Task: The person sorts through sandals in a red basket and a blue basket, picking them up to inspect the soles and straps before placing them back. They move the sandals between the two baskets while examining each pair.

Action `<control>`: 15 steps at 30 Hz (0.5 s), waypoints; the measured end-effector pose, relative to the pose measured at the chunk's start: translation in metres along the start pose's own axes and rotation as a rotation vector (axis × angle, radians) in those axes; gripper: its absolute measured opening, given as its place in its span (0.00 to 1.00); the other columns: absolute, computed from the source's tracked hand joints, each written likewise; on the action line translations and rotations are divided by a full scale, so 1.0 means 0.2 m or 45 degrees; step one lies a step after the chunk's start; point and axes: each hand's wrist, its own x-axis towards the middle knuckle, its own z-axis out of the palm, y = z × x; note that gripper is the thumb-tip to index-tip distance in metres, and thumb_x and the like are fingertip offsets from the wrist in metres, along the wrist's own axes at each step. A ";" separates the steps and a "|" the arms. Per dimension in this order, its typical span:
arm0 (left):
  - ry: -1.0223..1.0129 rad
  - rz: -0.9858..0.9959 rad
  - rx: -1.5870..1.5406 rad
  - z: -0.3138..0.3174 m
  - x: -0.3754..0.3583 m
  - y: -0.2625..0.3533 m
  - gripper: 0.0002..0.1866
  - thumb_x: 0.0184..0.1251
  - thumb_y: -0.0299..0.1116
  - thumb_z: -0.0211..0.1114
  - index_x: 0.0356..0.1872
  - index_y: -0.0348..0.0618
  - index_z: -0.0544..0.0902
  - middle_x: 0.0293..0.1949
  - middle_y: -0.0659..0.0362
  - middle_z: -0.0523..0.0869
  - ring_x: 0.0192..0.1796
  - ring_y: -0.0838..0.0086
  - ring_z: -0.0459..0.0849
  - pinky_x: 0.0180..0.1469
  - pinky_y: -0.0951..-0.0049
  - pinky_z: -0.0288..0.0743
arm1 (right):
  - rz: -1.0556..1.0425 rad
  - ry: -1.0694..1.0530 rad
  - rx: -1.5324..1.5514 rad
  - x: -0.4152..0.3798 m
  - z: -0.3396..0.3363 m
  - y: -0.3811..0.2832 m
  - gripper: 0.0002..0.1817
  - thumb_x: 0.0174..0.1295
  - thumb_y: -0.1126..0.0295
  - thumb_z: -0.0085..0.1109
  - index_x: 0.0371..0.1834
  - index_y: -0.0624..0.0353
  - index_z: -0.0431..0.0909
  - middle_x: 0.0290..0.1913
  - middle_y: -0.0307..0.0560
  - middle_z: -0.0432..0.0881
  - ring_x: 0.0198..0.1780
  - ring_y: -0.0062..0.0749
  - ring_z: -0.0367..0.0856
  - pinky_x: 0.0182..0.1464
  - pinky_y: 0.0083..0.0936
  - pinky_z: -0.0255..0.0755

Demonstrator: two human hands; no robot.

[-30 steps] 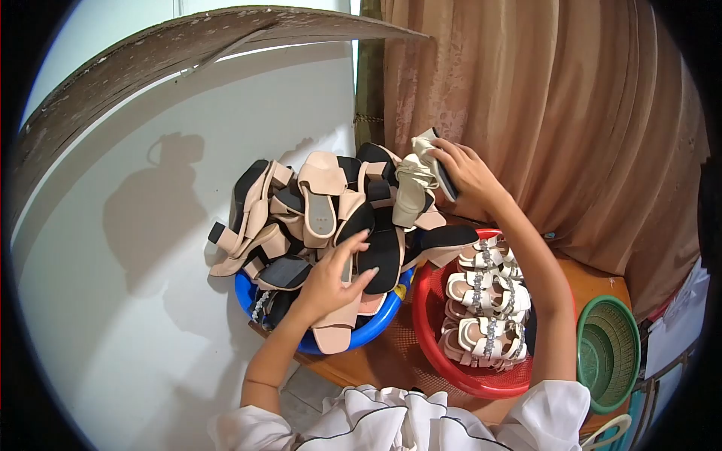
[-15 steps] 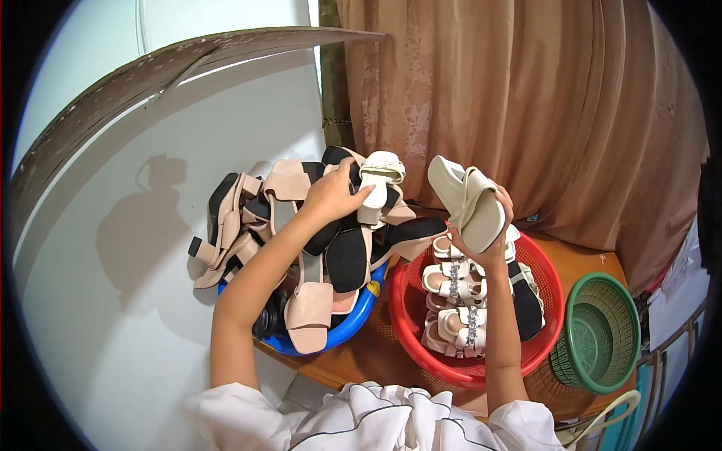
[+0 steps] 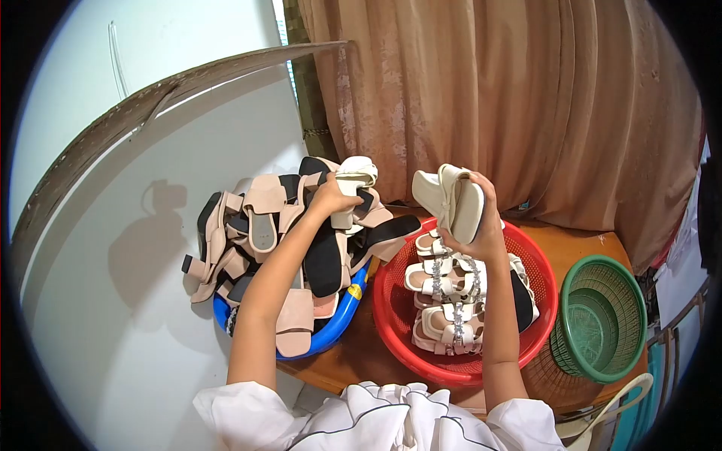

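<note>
The right hand (image 3: pixel 481 229) is closed around a cream sandal (image 3: pixel 449 201), held above the red basket (image 3: pixel 538 331); the palm side faces away, so the finger placement on the sole cannot be told. The left hand (image 3: pixel 331 197) is curled onto a second cream sandal (image 3: pixel 350 184) at the 12 o'clock edge of the heap of beige and black sandals (image 3: pixel 259 225); its fingertips are hidden in the heap. The blue basin (image 3: pixel 338 323) under the heap shows only its near rim. Jewelled white sandals (image 3: pixel 451 301) lie in the red basket, partly covered by the right forearm. At 3 o'clock stands a green basket (image 3: pixel 602 331). The wooden table (image 3: pixel 361 361) is mostly covered.
</note>
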 end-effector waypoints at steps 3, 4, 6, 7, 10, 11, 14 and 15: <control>0.084 -0.117 -0.055 0.02 -0.02 0.03 0.48 0.30 0.45 0.73 0.55 0.31 0.61 0.46 0.39 0.76 0.49 0.56 0.77 0.53 0.67 0.70 | 0.070 -0.080 0.069 0.00 -0.04 -0.01 0.48 0.29 0.69 0.71 0.60 0.57 0.58 0.57 0.54 0.66 0.58 0.46 0.67 0.58 0.35 0.63; 0.128 -0.098 -0.102 0.04 -0.02 0.00 0.48 0.30 0.45 0.73 0.55 0.31 0.60 0.46 0.38 0.76 0.50 0.54 0.77 0.53 0.66 0.70 | 0.117 -0.095 0.085 0.00 -0.04 -0.01 0.48 0.27 0.68 0.71 0.60 0.57 0.59 0.57 0.54 0.66 0.58 0.46 0.67 0.59 0.35 0.61; 0.189 -0.053 -0.163 0.04 -0.05 0.03 0.47 0.31 0.42 0.72 0.55 0.34 0.58 0.46 0.38 0.75 0.50 0.51 0.76 0.53 0.65 0.69 | 0.150 -0.105 0.082 0.00 -0.06 -0.01 0.48 0.27 0.68 0.71 0.60 0.56 0.59 0.57 0.54 0.66 0.57 0.47 0.66 0.59 0.35 0.61; 0.230 -0.010 -0.175 0.04 -0.06 0.04 0.47 0.31 0.41 0.72 0.55 0.35 0.58 0.46 0.38 0.75 0.50 0.51 0.76 0.52 0.64 0.69 | 0.168 -0.115 0.082 0.00 -0.06 -0.01 0.48 0.27 0.68 0.71 0.60 0.56 0.59 0.57 0.54 0.66 0.57 0.47 0.66 0.59 0.35 0.61; 0.343 0.088 -0.257 0.05 -0.10 0.08 0.44 0.33 0.39 0.71 0.54 0.39 0.56 0.44 0.39 0.76 0.47 0.52 0.77 0.50 0.63 0.70 | 0.234 0.010 0.275 0.01 -0.06 -0.02 0.47 0.30 0.68 0.70 0.60 0.59 0.57 0.57 0.52 0.66 0.59 0.42 0.66 0.60 0.33 0.60; 0.366 0.125 -0.353 0.05 -0.10 0.08 0.43 0.34 0.38 0.71 0.53 0.40 0.57 0.42 0.40 0.77 0.45 0.52 0.78 0.47 0.62 0.71 | 0.246 0.061 0.365 0.01 -0.06 -0.01 0.47 0.30 0.68 0.70 0.61 0.59 0.57 0.57 0.51 0.66 0.59 0.40 0.66 0.60 0.33 0.60; 0.472 0.314 -0.483 0.05 -0.14 0.15 0.40 0.36 0.33 0.71 0.53 0.41 0.57 0.37 0.44 0.78 0.38 0.57 0.80 0.42 0.65 0.73 | 0.267 0.185 0.476 0.02 -0.10 -0.03 0.48 0.35 0.66 0.69 0.64 0.62 0.52 0.56 0.51 0.66 0.58 0.36 0.67 0.59 0.30 0.60; 0.470 0.314 -0.494 0.02 -0.19 0.22 0.40 0.37 0.33 0.71 0.53 0.42 0.57 0.37 0.45 0.78 0.38 0.60 0.80 0.41 0.65 0.73 | 0.306 0.219 0.515 0.02 -0.12 -0.03 0.49 0.36 0.66 0.68 0.64 0.62 0.52 0.55 0.51 0.66 0.58 0.35 0.67 0.59 0.30 0.60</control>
